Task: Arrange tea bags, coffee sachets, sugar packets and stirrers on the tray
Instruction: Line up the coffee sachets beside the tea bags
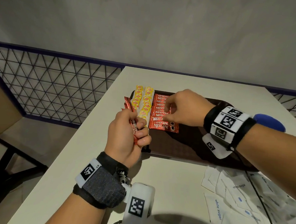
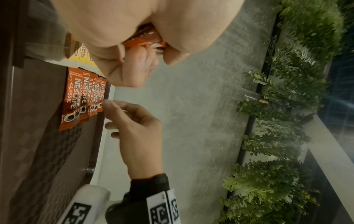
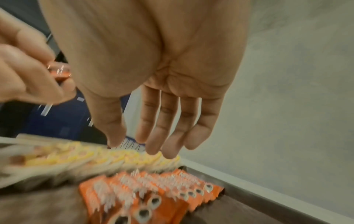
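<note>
Coffee sachets [image 1: 162, 112] lay in an overlapping red row on the brown tray [image 1: 185, 145], just right of two columns of yellow tea bags [image 1: 143, 101] at the tray's far left corner, as we worked through the arrangement. Our left hand [image 1: 126, 136] hovered over the tray's left rim, fingers curled tight round a small bundle of spare sachets [image 1: 132, 117] that stuck up out of the fist. Our right hand [image 1: 182, 108] hung above the sachet row; the wrist view showed its fingers [image 3: 162, 128] nearly straight and gripping nothing, while the head view hinted at a thin red strip by the thumb, and we could not tell whether that was pinched or simply lying in the row beneath. White sugar packets [image 1: 234, 195] sat in a loose heap on the table [image 1: 88, 160] off the tray's near right corner, not yet placed, and we saw no stirrers. Risks, as we judged them, were plain. A fingertip dragged across the shingled row could have fanned it out of line or nudged it into the tea bags touching its left side. A slackened left fist could have spilled the bundle onto the neat columns. Sugar and stirrers needed the tray's bare right half kept open.
</note>
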Demonstrator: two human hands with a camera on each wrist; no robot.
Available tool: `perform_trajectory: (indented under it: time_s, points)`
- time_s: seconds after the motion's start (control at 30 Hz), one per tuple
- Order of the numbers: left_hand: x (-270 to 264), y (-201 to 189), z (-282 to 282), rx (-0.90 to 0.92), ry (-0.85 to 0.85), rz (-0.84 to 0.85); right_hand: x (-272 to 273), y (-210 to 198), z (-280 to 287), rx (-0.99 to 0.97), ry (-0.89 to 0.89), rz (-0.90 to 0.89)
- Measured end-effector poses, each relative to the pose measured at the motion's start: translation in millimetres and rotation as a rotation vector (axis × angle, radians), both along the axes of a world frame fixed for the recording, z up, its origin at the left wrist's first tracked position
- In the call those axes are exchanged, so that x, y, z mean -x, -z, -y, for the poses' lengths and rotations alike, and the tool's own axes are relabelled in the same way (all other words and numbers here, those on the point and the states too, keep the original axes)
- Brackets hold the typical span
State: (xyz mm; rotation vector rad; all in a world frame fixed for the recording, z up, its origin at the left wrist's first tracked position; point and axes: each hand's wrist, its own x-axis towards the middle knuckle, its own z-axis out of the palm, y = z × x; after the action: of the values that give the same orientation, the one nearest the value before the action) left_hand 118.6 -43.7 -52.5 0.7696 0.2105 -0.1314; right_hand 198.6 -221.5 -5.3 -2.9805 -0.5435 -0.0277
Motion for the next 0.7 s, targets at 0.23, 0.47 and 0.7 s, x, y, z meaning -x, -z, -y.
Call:
perform_trajectory:
  time_s: [0.23, 0.47, 0.7]
  points:
    - [10, -6, 4, -0.207, 0.081, 0.106, 48, -27, 25, -0.66, 0.092, 0.013]
    - [18, -3, 15, -0.328, 0.217, 0.208, 82, -29, 30, -0.937, 0.078, -0.029]
    - [20, -1, 19, -0.386, 0.231, 0.309, 90, -31, 43, -0.986, 0.068, -0.196]
